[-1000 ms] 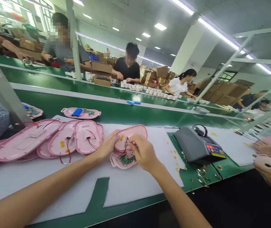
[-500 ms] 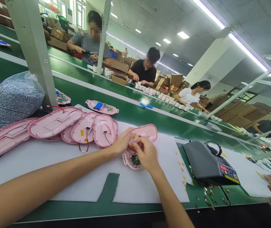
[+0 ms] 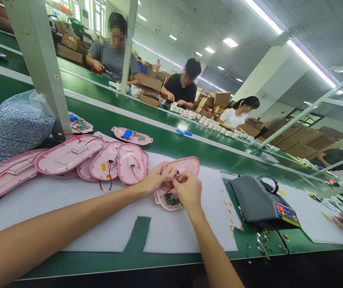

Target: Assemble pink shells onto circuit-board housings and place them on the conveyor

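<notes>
My left hand (image 3: 155,180) is closed on the left edge of a pink plastic shell (image 3: 189,165), which is tilted above a second one. A piece of yellow tape (image 3: 170,170) sticks to the upper shell's inside. The lower pink shell (image 3: 159,199) rests on the white foam sheet and carries a green circuit board (image 3: 171,199). Thin wires (image 3: 167,189) run between the two shells, up to where my fingertips meet. My right hand (image 3: 188,190) is pinched there on the wires; its fingers partly hide them.
Several pink shells with wires (image 3: 132,164) overlap at left, near a bag of small metal parts (image 3: 18,126). A grey tape dispenser (image 3: 253,200) stands at right, with tape scraps (image 3: 259,244) beside it. Beyond are a shell with a blue battery (image 3: 132,136) and co-workers.
My right hand has shifted slightly, its fingertips now meeting those of my left hand at the wires. More of the circuit board shows.
</notes>
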Tool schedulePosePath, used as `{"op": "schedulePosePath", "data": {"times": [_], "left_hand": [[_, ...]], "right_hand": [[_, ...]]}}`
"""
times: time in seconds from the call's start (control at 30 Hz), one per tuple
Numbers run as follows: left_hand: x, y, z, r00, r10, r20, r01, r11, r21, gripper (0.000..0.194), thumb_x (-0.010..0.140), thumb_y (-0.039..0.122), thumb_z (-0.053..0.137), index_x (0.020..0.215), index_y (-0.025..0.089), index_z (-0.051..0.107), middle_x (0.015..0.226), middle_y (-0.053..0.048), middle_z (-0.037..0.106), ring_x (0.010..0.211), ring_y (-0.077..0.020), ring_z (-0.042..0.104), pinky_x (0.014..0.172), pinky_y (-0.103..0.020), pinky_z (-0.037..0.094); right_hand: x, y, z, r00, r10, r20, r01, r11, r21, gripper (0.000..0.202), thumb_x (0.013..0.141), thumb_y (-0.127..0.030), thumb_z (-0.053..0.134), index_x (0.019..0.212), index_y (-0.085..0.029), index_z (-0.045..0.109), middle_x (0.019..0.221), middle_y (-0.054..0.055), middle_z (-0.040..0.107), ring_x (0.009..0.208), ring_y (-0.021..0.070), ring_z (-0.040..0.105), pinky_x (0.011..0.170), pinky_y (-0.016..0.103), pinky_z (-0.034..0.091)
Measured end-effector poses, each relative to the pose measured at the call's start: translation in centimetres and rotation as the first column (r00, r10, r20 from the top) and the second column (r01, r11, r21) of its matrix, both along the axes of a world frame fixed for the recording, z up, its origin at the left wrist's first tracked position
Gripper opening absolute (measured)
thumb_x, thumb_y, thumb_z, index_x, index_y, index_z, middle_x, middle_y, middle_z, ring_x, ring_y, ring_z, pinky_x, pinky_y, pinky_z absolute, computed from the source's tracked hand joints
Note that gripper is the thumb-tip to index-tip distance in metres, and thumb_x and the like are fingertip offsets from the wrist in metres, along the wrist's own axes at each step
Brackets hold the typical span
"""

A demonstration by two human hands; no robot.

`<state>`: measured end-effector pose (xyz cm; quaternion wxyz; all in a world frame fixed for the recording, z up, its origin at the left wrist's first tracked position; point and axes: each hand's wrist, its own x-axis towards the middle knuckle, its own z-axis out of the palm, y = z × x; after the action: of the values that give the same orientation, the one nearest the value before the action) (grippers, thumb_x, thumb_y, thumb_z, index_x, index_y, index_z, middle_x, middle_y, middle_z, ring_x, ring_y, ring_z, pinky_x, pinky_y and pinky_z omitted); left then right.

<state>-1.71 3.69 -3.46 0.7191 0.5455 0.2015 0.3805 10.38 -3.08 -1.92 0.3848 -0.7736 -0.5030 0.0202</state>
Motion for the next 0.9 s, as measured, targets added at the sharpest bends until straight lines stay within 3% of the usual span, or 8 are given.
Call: {"op": "schedulePosePath", "data": {"times": [0.3,0.4,0.53,0.63,0.7,0.77,0.83,0.9], "left_hand": [[-0.6,0.7,-0.6,0.995,-0.07,-0.066,0.079,0.987,0.141,0.057,0.063,0.015,0.061,0.119,0.017,0.051,0.103,-0.004,0.062,0.09,-0.0192,0.06,0.076,-0.029,0.051],[-0.9,0.4,-0.1,0.99,-0.108,-0.087,0.122,0.977,0.176,0.059,0.067,0.017,0.063,0.125,0.017,0.05,0.109,-0.006,0.062,0.097,-0.0209,0.059,0.081,-0.031,0.05],[-1.5,-0.1,0.7,0.985,-0.068,-0.158,0.114,0.946,0.305,0.046,0.075,0.017,0.06,0.121,0.017,0.054,0.112,-0.008,0.061,0.102,-0.0223,0.058,0.087,-0.033,0.048],[-2.2,-0.7,1.8,0.952,-0.07,-0.298,0.219,0.835,0.505,0.035,0.082,0.016,0.052,0.117,0.018,0.058,0.105,-0.006,0.064,0.095,-0.0209,0.059,0.083,-0.03,0.047],[-2.8,-1.2,2.7,0.9,-0.115,-0.422,0.369,0.715,0.594,0.035,0.087,0.015,0.045,0.12,0.021,0.057,0.099,-0.005,0.067,0.086,-0.019,0.061,0.075,-0.028,0.046],[-3.5,-1.3,3.8,0.846,-0.142,-0.514,0.486,0.6,0.635,0.039,0.09,0.014,0.04,0.124,0.024,0.056,0.099,-0.005,0.068,0.081,-0.0185,0.062,0.071,-0.027,0.045],[-4.4,-0.7,5.1,0.813,-0.119,-0.569,0.542,0.509,0.668,0.041,0.089,0.015,0.042,0.127,0.025,0.055,0.107,-0.007,0.067,0.09,-0.021,0.063,0.077,-0.029,0.046],[-5.3,1.3,6.6,0.774,-0.059,-0.63,0.58,0.466,0.668,0.044,0.084,0.017,0.051,0.126,0.025,0.058,0.114,-0.007,0.065,0.102,-0.0244,0.061,0.087,-0.032,0.047]], "right_hand": [[3.5,-1.6,1.1,0.974,0.156,-0.163,-0.134,0.981,0.14,0.024,0.074,-0.043,0.064,0.069,-0.021,0.057,0.063,-0.001,0.059,0.059,0.0148,0.051,0.058,0.027,0.041],[4.8,-2.7,2.3,0.992,0.124,-0.029,-0.116,0.976,0.183,0.021,0.077,-0.041,0.06,0.07,-0.021,0.058,0.064,0.0,0.059,0.057,0.0146,0.049,0.058,0.028,0.04],[6.1,-4.5,5.2,0.946,0.011,0.323,-0.109,0.952,0.286,0.019,0.082,-0.04,0.057,0.079,-0.021,0.061,0.08,0.004,0.063,0.068,0.0175,0.054,0.063,0.03,0.041],[6.3,-5.2,7.3,0.858,0.243,0.452,-0.318,0.943,0.095,0.024,0.083,-0.042,0.06,0.098,-0.024,0.065,0.104,0.007,0.065,0.095,0.0235,0.06,0.077,0.033,0.045],[6.0,-5.0,7.9,0.773,0.535,0.341,-0.485,0.845,-0.225,0.043,0.077,-0.045,0.068,0.116,-0.026,0.062,0.115,0.007,0.064,0.102,0.025,0.061,0.083,0.034,0.047],[5.4,-4.4,7.8,0.675,0.723,0.145,-0.59,0.648,-0.481,0.07,0.067,-0.046,0.079,0.131,-0.029,0.054,0.122,0.008,0.062,0.107,0.0269,0.06,0.088,0.036,0.047],[4.7,-3.7,7.2,0.603,0.798,0.019,-0.646,0.503,-0.574,0.091,0.061,-0.045,0.083,0.141,-0.029,0.045,0.132,0.009,0.058,0.118,0.0296,0.056,0.096,0.039,0.045],[4.1,-3.2,6.3,0.569,0.822,-0.002,-0.658,0.455,-0.6,0.098,0.062,-0.048,0.081,0.147,-0.027,0.037,0.145,0.012,0.047,0.132,0.0331,0.045,0.106,0.043,0.039]]}}
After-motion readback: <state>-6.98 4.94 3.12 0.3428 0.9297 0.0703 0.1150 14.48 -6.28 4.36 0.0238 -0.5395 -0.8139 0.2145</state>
